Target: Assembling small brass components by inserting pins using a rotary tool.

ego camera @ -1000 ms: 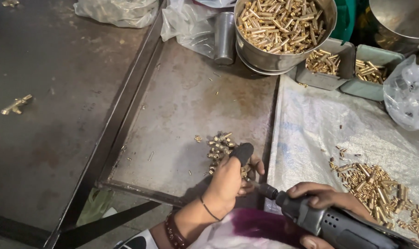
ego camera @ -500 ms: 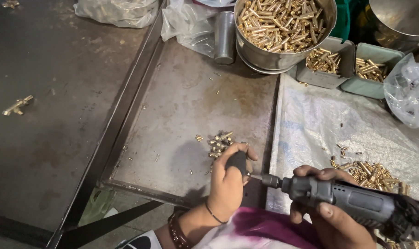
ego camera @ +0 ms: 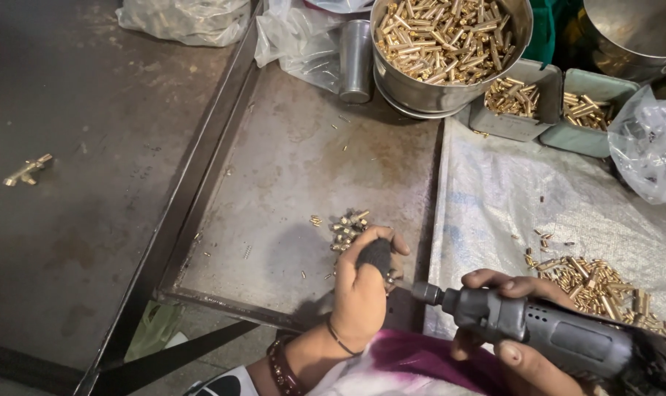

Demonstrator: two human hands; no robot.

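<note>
This is looking like a small metalworking workshop. A worn, stained steel tray (ego camera: pixel 304 169) is serving as the bench. Behind the tray, a big steel pot (ego camera: pixel 450 51) is brimming with small brass parts, and to the pot's right two small bins (ego camera: pixel 553 110) are holding more of them. A little heap of brass pieces (ego camera: pixel 348 227) is lying on the tray, another (ego camera: pixel 604 282) on the woven sack sheet (ego camera: pixel 531 191) right of it. A grey handheld rotary tool (ego camera: pixel 538 330) is working at the tray's near edge.

Rotary tool (ego camera: pixel 538 330) tip hidden.
</note>
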